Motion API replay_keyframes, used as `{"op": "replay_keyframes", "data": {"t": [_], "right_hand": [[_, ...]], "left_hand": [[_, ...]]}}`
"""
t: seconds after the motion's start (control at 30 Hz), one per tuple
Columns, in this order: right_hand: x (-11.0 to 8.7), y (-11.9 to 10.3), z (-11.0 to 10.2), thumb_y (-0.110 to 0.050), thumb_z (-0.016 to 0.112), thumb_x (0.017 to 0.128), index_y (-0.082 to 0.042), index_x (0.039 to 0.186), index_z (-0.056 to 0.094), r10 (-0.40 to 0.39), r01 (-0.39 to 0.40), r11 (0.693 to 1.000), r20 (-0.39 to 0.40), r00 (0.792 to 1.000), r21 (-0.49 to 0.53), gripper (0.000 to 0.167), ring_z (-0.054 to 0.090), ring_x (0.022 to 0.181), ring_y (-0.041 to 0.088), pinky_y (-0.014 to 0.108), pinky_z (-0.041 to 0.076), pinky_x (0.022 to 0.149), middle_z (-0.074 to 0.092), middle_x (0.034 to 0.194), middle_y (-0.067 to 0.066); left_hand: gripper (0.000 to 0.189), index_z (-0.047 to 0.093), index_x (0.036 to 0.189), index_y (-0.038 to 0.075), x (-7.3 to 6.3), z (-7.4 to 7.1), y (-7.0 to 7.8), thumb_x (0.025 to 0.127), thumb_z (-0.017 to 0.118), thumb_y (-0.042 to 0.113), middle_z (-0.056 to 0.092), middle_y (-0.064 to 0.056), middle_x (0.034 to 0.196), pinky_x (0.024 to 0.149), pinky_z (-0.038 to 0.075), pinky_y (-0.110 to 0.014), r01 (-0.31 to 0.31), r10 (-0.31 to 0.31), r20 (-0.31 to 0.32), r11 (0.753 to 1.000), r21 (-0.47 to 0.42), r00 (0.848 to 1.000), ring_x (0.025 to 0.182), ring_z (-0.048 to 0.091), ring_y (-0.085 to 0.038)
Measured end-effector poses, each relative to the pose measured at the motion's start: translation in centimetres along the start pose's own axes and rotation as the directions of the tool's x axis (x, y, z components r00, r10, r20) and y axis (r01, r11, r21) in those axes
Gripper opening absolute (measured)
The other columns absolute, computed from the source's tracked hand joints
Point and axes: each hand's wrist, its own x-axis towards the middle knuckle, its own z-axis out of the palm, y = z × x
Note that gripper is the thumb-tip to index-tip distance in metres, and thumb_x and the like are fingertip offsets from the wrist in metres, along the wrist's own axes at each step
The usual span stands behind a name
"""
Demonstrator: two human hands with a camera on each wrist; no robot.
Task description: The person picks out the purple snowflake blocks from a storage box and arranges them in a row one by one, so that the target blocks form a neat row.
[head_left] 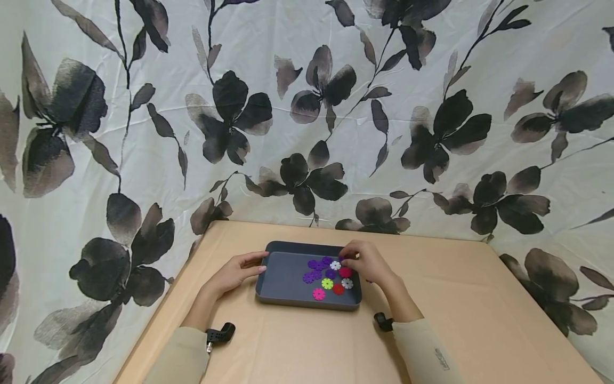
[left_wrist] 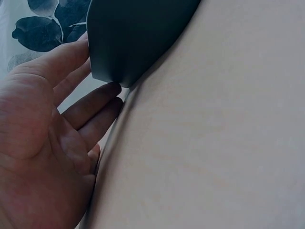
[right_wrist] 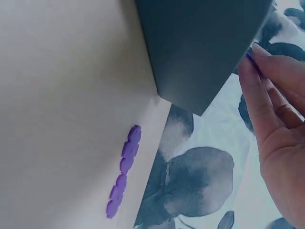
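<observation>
Flower-shaped pieces lie in right half of tray. Right hand pinches a purple piece at tray's far right corner. Left hand unclenched, fingertips touching tray's left side. Purple pair on table, right of tray.

Head view: bright, diffuse illumination, with a soft shadow on the worktop beside the right sleeve. Wrist views: dimmer, with a cool blue-grey cast, the left darker; in the right, a soft-edged shadow borders the tray.
</observation>
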Motion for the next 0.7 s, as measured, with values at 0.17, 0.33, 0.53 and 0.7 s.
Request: {"op": "replay_keyframes", "data": {"t": [0.17,0.33,0.53,0.7], "right_hand": [[-0.9,0.5,-0.2,0.006,0.075,0.091,-0.001,0.108,0.079,0.037,-0.033,0.996,-0.047,0.998,0.082,0.019,0.069,0.1,0.025,0.04,0.064,0.086,0.072,0.109,0.008],[-1.5,1.3,-0.6,0.003,0.076,0.091,-0.004,0.111,0.078,0.093,-0.083,0.99,-0.085,0.992,0.118,0.021,0.072,0.103,0.027,0.041,0.064,0.087,0.072,0.114,0.009],[-1.9,2.4,-2.0,0.004,0.076,0.091,-0.004,0.114,0.077,0.126,-0.111,0.986,-0.116,0.985,0.124,0.025,0.073,0.103,0.029,0.043,0.064,0.088,0.07,0.12,0.011],[-2.5,3.8,-3.1,0.003,0.075,0.092,-0.004,0.114,0.077,0.147,-0.135,0.985,-0.117,0.982,0.105,0.024,0.073,0.103,0.029,0.046,0.063,0.091,0.073,0.118,0.012]], "left_hand": [[0.061,0.053,0.153,0.009,0.2,-0.3,-0.2,0.099,0.073,0.031,0.051,-0.011,0.159,0.121,0.037,-0.048,0.003,-0.003,0.001,1.0,-0.002,1.0,0.15,0.044,-0.031],[0.059,0.054,0.152,0.01,0.3,-0.3,-0.2,0.099,0.073,0.03,0.051,-0.011,0.158,0.121,0.037,-0.049,0.0,0.0,-0.002,1.0,-0.009,1.0,0.15,0.044,-0.031],[0.058,0.055,0.152,0.012,0.4,-0.2,-0.1,0.1,0.072,0.029,0.052,-0.01,0.158,0.121,0.038,-0.046,0.007,-0.007,-0.007,1.0,0.0,1.0,0.15,0.044,-0.03],[0.058,0.055,0.152,0.012,0.4,-0.2,0.0,0.099,0.073,0.029,0.052,-0.01,0.158,0.12,0.041,-0.039,0.022,-0.022,-0.014,1.0,0.002,1.0,0.15,0.044,-0.028]]}}
